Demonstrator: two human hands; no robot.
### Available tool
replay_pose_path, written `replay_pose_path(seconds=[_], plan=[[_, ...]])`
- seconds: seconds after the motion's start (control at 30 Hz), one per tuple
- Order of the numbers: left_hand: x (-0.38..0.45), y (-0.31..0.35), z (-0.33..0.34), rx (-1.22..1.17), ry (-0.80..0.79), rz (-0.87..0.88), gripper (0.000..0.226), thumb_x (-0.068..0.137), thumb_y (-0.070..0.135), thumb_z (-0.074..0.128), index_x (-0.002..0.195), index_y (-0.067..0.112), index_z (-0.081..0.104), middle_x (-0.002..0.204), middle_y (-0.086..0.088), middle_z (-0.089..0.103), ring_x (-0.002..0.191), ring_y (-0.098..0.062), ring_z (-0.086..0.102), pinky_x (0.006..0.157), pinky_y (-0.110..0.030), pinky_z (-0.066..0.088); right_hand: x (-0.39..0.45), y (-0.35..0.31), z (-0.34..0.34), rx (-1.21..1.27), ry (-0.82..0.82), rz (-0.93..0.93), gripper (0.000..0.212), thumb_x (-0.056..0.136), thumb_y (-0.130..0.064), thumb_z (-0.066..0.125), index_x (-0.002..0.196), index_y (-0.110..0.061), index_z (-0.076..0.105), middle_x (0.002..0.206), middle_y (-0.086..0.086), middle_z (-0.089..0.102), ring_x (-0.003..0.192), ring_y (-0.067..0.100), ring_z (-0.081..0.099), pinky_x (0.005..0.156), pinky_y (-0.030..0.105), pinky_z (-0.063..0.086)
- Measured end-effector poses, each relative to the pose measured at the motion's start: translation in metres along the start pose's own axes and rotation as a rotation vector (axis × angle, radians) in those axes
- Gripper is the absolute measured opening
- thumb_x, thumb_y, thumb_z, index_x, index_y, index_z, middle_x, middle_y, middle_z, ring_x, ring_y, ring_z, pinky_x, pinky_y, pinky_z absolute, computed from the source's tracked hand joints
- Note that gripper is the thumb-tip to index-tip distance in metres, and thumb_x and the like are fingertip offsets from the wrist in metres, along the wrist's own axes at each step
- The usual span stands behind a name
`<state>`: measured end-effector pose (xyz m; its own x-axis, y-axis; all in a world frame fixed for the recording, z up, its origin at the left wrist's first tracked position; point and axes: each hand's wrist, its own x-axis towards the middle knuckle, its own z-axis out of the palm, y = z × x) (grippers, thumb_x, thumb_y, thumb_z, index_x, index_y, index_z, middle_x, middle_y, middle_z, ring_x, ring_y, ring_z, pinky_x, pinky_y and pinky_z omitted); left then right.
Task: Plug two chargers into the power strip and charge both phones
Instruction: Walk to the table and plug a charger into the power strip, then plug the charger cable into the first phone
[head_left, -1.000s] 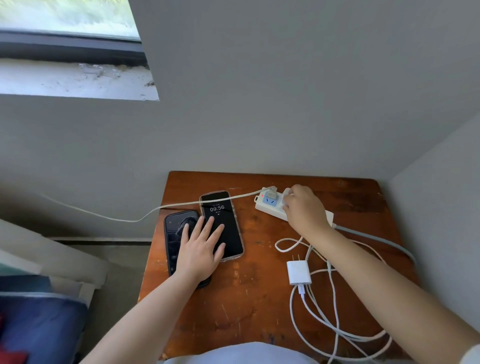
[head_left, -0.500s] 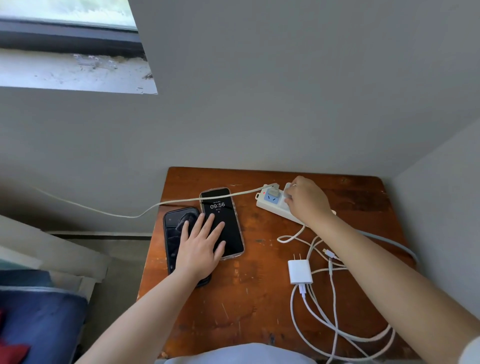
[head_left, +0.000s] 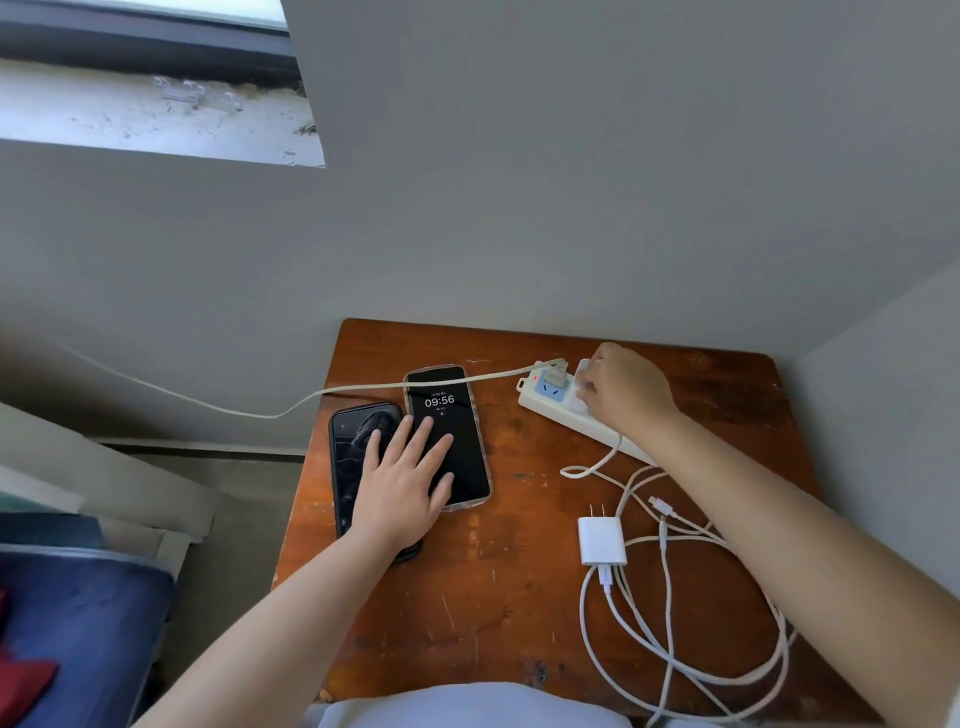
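1. Wooden counter (head_left: 509, 613) jammed into a grey corner, with all the gear sitting on top.
2. Left hand (head_left: 402, 486) is flat with fingers spread, palm down across both phones. It isn't gripping anything, just resting.
3. Dark phone (head_left: 349, 467) lies on the left with its screen off. Touching its right side is the lit phone (head_left: 448, 410), showing 09:56.
4. White power strip (head_left: 563, 413) is at the far right, angled, with a small red light at its left end.
5. Right hand (head_left: 623, 397) is closed around a white charger (head_left: 583, 370), which sits right on the strip. Can't tell how far in it's seated.
6. Second charger (head_left: 601, 540) lies loose nearer, prongs pointing away, its cable (head_left: 675, 670) in messy loops to the right.
7. A beige cord (head_left: 311, 400) runs off the left end of the strip, crossing over the lit phone.
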<state>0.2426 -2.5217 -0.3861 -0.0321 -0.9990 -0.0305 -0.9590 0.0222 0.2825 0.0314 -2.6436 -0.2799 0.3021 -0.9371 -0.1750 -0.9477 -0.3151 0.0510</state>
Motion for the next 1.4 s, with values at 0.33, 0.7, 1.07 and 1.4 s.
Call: replay_pose_path(seconds=[0.33,0.7,1.07,1.4], plan=[[0.001,0.002,-0.001,-0.039,0.017,0.007,0.045,0.093,0.038,0.040,0.136,0.024,0.033,0.150,-0.007,0.026,0.140,-0.027,0.010,0.113,-0.047,-0.002,0.005,0.001,-0.009,-0.018,-0.090,0.039,0.023,0.093,-0.020,0.055,0.111,-0.009,0.065,0.112,0.010,0.061,0.100,0.024,0.058,0.070,0.028,0.045],[-0.001,0.001,-0.003,-0.020,0.011,0.021,0.047,0.093,0.040,0.035,0.137,0.027,0.028,0.151,-0.005,0.022,0.141,-0.025,0.006,0.112,-0.046,-0.004,-0.010,-0.004,-0.003,-0.036,-0.006,0.036,0.029,0.094,-0.021,0.053,0.120,-0.010,0.058,0.117,0.009,0.055,0.106,0.022,0.054,0.082,0.028,0.049],[0.000,-0.001,-0.003,0.014,-0.063,0.000,0.049,0.094,0.045,0.026,0.140,0.030,0.018,0.154,-0.002,0.013,0.141,-0.022,-0.001,0.113,-0.045,-0.006,-0.016,-0.011,-0.006,0.326,-0.050,0.132,0.035,0.095,-0.030,0.047,0.123,-0.011,0.057,0.132,0.014,0.053,0.117,0.028,0.051,0.085,0.032,0.045],[0.001,-0.006,0.002,-0.009,-0.026,0.037,0.049,0.093,0.044,0.029,0.139,0.028,0.022,0.153,-0.004,0.017,0.141,-0.023,0.002,0.112,-0.047,-0.007,-0.124,0.006,0.046,0.827,0.147,0.395,0.033,0.096,-0.010,0.049,0.128,-0.004,0.050,0.131,0.016,0.053,0.119,0.025,0.050,0.089,0.026,0.039]])
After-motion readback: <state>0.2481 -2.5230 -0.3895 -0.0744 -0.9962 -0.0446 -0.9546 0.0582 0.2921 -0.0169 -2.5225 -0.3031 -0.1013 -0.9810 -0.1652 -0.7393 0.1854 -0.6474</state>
